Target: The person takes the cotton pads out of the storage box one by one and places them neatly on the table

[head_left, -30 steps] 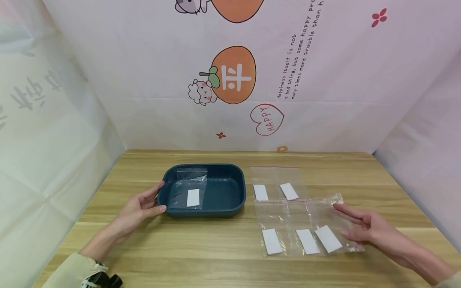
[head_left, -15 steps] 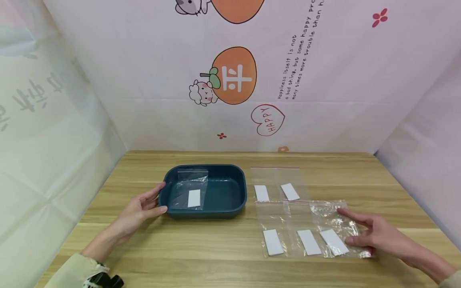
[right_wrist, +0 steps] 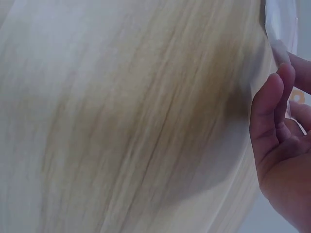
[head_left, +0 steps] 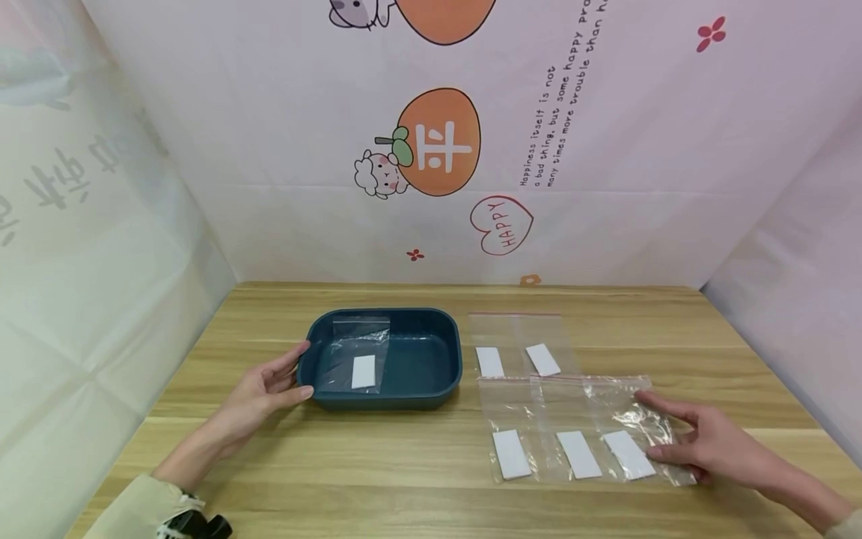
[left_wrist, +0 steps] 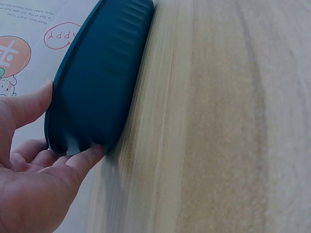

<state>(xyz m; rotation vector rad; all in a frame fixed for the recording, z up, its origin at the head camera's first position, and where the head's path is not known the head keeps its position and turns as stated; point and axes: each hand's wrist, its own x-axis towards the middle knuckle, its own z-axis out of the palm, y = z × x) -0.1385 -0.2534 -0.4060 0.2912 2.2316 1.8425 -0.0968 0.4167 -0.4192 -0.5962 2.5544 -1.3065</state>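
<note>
My left hand grips the left end of a dark teal plastic basin. In the left wrist view, its fingers curl against the basin's end wall. One clear zip bag with a white card lies inside the basin. To the right, my right hand holds the right edge of another zip bag, which has a white card in it. That bag overlaps its neighbour and looks wrinkled near the hand. In the right wrist view, the bag's edge shows at the fingertips.
Beside the held bag lie two similar zip bags with white cards. Behind them is a back row with two more cards in bags. A printed white curtain stands behind the wooden table.
The right hand and its zip bag have shifted slightly right and toward me, and the bag's far edge has come down flatter. The left hand and basin have stayed in place.
</note>
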